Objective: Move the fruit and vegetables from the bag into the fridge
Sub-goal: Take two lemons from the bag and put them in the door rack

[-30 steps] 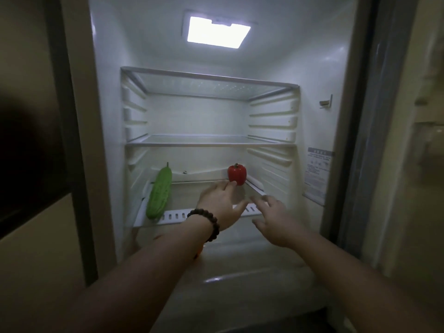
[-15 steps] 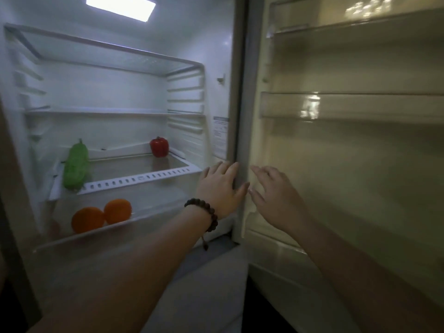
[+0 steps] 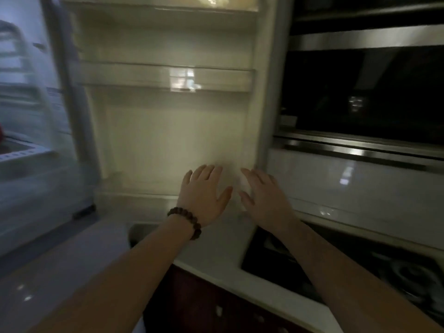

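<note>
The open fridge door (image 3: pixel 168 131) fills the middle of the view, its inner shelves bare. My left hand (image 3: pixel 204 195), with a bead bracelet on the wrist, and my right hand (image 3: pixel 264 195) are both stretched forward with fingers spread, side by side in front of the door's lower part. Neither holds anything. The fridge interior (image 3: pixel 21 116) shows as a blurred strip at the far left, with a sliver of the red pepper (image 3: pixel 1 135) at the edge. No bag is in view.
A white countertop (image 3: pixel 216 236) with a black hob (image 3: pixel 360 272) lies below my hands to the right. A built-in dark oven (image 3: pixel 372 92) and a white drawer front (image 3: pixel 360 188) stand right of the door. Grey floor (image 3: pixel 60 260) is at lower left.
My view has swung right, from the fridge shelves with cucumber, pepper and oranges to the door and the counter. Both empty hands moved right with it, away from the shelf.
</note>
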Available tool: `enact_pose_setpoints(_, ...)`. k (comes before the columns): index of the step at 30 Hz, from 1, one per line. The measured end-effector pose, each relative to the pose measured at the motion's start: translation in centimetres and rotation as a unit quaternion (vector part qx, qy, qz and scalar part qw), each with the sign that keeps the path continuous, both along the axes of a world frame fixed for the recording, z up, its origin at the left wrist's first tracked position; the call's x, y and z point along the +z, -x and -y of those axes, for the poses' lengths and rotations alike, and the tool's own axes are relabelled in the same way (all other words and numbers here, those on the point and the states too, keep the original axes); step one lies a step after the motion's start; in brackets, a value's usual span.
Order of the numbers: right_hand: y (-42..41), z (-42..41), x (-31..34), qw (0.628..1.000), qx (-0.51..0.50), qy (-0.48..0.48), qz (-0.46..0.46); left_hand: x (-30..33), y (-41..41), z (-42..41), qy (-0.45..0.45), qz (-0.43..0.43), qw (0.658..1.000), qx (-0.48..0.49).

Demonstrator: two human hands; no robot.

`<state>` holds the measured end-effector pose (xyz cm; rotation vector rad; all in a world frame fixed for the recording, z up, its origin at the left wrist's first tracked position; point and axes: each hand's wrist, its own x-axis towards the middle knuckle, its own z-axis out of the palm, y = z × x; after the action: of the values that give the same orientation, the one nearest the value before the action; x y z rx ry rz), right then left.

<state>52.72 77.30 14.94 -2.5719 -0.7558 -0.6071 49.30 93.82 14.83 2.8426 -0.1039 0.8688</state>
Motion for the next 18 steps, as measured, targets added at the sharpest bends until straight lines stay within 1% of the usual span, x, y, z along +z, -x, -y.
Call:
enact_pose_setpoints(5, 3.5, 15.9, -1.7, 0.995, -0.098, -0.003, -0.004, -2.2, -0.2, 14.9, 0.007, -0.012, 0.995, -0.097)
enact_pose_setpoints(9, 7.3, 27.9, -3.6, 0.981, -0.191, -0.010, -0.019, -4.5, 0.4, 27.0, 0.013, -0.041, 0.985, -0.165)
enact_pose_setpoints(13, 12.0, 38.4, -5.5, 0.957, -0.284, -0.011, -0.057, -6.4, 2.1, 37.7, 0.005, -0.057, 0.970, -0.238)
enact_pose_setpoints(18, 17.5, 48.3, -7.9, 0.916, -0.393, -0.023, -0.078, -9.1, 4.5, 48.6, -0.003, -0.092, 0.943, -0.321)
